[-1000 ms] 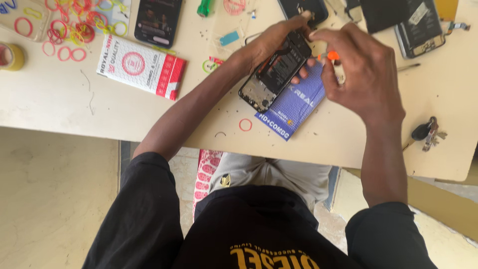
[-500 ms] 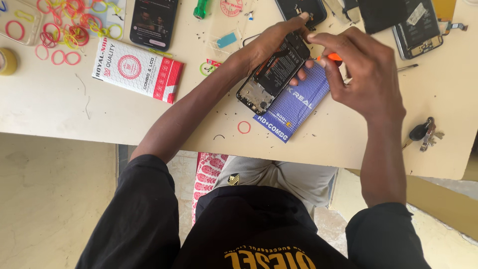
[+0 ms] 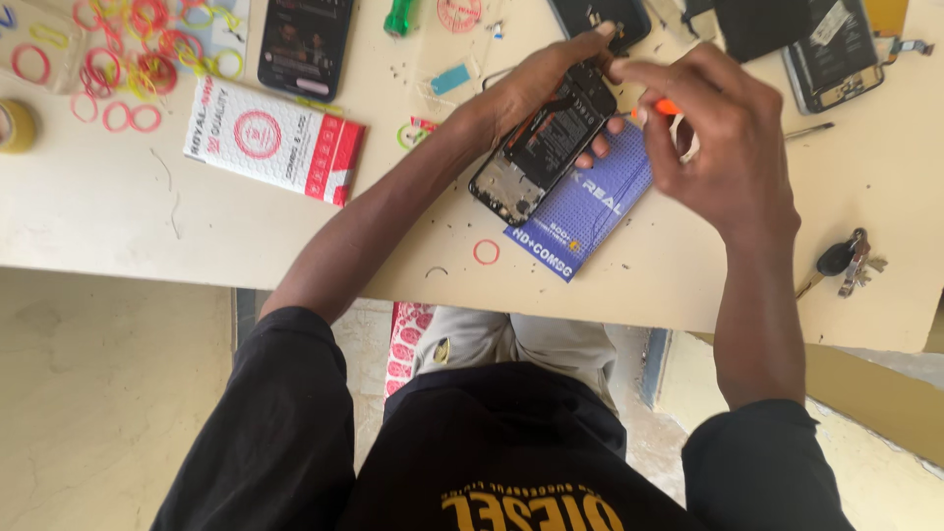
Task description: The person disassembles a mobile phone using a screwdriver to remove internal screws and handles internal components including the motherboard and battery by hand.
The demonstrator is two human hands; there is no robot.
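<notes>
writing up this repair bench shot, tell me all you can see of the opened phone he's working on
The opened phone is a dark slab with its back cover off, showing a black battery, circuit parts and a bare metal frame at its near end. It lies tilted diagonally on a blue box on the cream table. The left hand grips its far end, fingers wrapping the edge. The right hand holds an orange-handled tool beside its upper part; the tip is hidden.

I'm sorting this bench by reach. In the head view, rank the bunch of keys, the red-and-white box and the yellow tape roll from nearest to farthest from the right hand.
Measured from the right hand:
1. Bunch of keys, just below and to its right, near the table edge.
2. Red-and-white box, across the table beyond the left forearm.
3. Yellow tape roll, at the far left edge.
</notes>
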